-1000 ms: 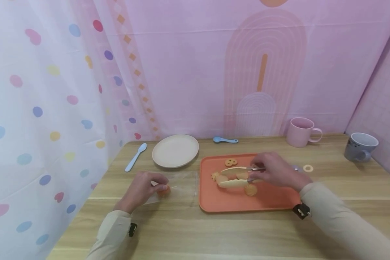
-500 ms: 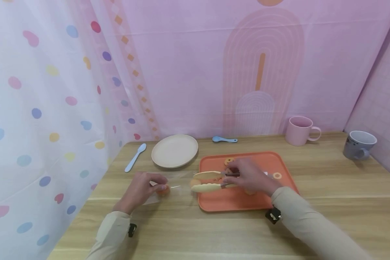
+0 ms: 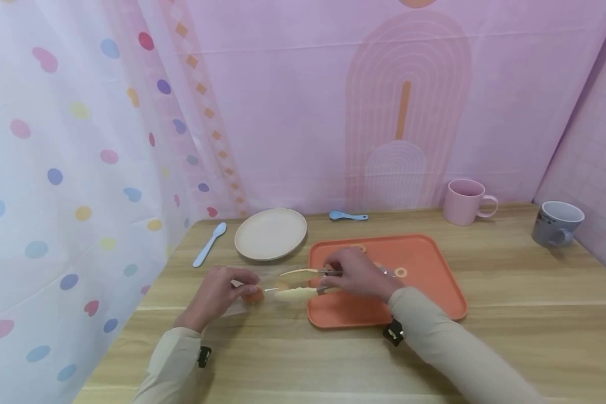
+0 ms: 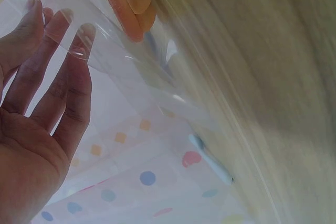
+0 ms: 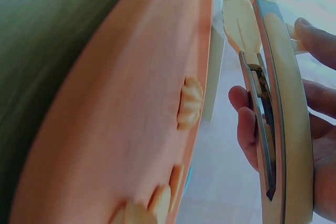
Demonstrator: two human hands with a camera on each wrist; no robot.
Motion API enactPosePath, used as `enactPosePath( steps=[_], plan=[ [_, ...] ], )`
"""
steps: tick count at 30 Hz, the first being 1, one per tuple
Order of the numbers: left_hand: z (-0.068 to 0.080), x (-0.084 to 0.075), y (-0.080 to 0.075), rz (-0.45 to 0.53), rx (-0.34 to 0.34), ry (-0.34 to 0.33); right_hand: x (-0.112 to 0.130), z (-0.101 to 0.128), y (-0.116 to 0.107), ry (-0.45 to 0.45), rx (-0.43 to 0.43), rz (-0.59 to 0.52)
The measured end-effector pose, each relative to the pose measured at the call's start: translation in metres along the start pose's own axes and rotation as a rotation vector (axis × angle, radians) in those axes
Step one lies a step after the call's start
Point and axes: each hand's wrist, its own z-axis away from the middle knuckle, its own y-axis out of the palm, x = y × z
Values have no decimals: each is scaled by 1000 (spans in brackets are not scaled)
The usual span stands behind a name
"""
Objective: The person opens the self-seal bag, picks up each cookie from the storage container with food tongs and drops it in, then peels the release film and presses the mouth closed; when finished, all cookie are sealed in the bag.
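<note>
In the head view my left hand [image 3: 219, 294] pinches the edge of a clear plastic bag [image 3: 272, 308] lying left of the tray. Orange-brown biscuits [image 4: 128, 6] show inside the bag in the left wrist view. My right hand [image 3: 356, 272] grips a pair of tongs [image 3: 299, 293] with cream scalloped tips and metal-edged arms. A round biscuit [image 3: 281, 285] sits between the tong tips, which overlap the bag in the head view. Beneath the right hand is an orange tray [image 3: 424, 297]; the right wrist view shows a ridged biscuit [image 5: 190, 103] and several others on it.
Behind the bag stands a cream plate [image 3: 271, 234], with a blue spoon [image 3: 209, 247] to its left. A smaller blue spoon [image 3: 347, 216] lies along the back edge. Back right are a pink mug [image 3: 463, 202] and a grey mug [image 3: 556, 225].
My right hand has carried the tongs and their biscuit leftward from over the tray to the bag. My left hand stays in place at the bag.
</note>
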Motion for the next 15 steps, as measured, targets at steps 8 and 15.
enactPosePath(
  steps=[8,15],
  plan=[
    [1,-1,-2,2,1,1,8,-15,14,4,12,37],
    [1,0,-3,-3,-3,0,13,-22,20,17,11,87]
  ],
)
